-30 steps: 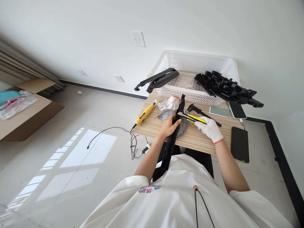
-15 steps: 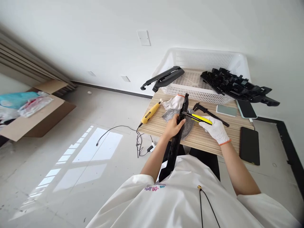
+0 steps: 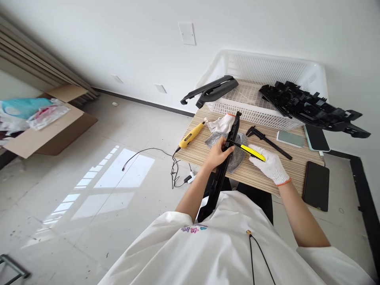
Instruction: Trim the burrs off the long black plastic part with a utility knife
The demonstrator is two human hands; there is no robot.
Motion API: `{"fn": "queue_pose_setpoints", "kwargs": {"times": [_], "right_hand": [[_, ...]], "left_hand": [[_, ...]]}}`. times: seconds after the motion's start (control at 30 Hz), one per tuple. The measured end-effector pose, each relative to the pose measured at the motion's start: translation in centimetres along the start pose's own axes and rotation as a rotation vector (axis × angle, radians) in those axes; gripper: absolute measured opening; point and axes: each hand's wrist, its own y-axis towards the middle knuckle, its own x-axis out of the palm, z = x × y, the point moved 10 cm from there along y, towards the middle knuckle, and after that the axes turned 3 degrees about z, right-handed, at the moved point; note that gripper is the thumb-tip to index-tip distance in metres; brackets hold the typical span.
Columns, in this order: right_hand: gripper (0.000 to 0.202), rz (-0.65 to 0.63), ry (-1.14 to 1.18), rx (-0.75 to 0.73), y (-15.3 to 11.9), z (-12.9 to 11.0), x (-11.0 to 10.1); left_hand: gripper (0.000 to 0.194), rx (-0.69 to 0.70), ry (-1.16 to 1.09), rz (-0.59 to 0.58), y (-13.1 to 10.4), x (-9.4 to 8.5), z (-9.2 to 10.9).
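Observation:
My bare left hand is closed around a long black plastic trim piece, which slants from over the table down to my lap. In my right hand, covered by a white knit glove, is a yellow and black utility knife. Its blade end meets the trim piece just beside my left fingers; whether it cuts in cannot be made out. Beneath the trim piece lies a grey cloth. A second white glove rests behind it.
On the wooden table lie a yellow corded tool, a black caliper and several phones, one a black phone. Behind stands a white basket with black plastic parts jutting over its rim. A cardboard box sits left.
The camera view has shifted slightly. The knife's blade end has moved a little along the trim piece toward my left fingers, and my right hand has turned slightly. Both hands keep their hold.

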Motion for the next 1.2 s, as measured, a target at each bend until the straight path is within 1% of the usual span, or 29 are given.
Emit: {"fn": "queue_pose_setpoints", "kwargs": {"times": [0.13, 0.23, 0.3, 0.43, 0.6, 0.73, 0.83, 0.93, 1.07, 1.13, 1.2], "right_hand": [[0.05, 0.062, -0.165, -0.108, -0.2, -1.2, -0.1], [0.051, 0.039, -0.205, -0.185, -0.3, -1.8, 0.6], [0.052, 0.033, -0.203, -0.205, -0.2, -1.9, 0.9], [0.052, 0.015, -0.174, -0.201, -0.1, -2.0, 1.4], [0.05, -0.017, -0.049, -0.141, 0.0, -1.8, 1.6], [0.051, -0.007, 0.098, -0.032, 0.3, -1.0, 1.2], [0.052, -0.015, 0.149, 0.008, 0.5, -0.8, 1.3], [0.051, -0.041, 0.159, 0.013, 0.8, -0.9, 1.8], [0.05, -0.034, 0.136, -0.003, 1.2, -1.3, 2.0], [0.049, -0.033, 0.123, -0.006, 1.3, -1.4, 2.2], [0.048, -0.007, 0.108, -0.011, 1.4, -1.4, 2.1]], "left_hand": [[0.043, -0.167, -0.443, -0.095, -0.4, 0.7, -1.1], [0.048, -0.21, -0.566, -0.11, -0.4, 0.6, -1.3], [0.047, -0.19, -0.566, -0.111, -0.4, 0.5, -1.1], [0.042, -0.12, -0.451, -0.069, -0.3, -0.1, -0.8], [0.038, -0.13, -0.313, -0.061, -0.4, 0.0, -1.5], [0.038, -0.107, -0.363, -0.051, -0.3, 0.0, -1.5], [0.035, -0.108, -0.378, -0.043, -0.3, 0.0, -1.5], [0.038, -0.13, -0.323, -0.042, -0.3, 0.1, -1.7], [0.048, -0.136, -0.244, -0.052, -0.4, 0.2, -1.8], [0.05, -0.13, -0.258, -0.052, -0.4, 0.2, -1.8], [0.05, -0.121, -0.328, -0.05, -0.4, 0.2, -1.6]]}}
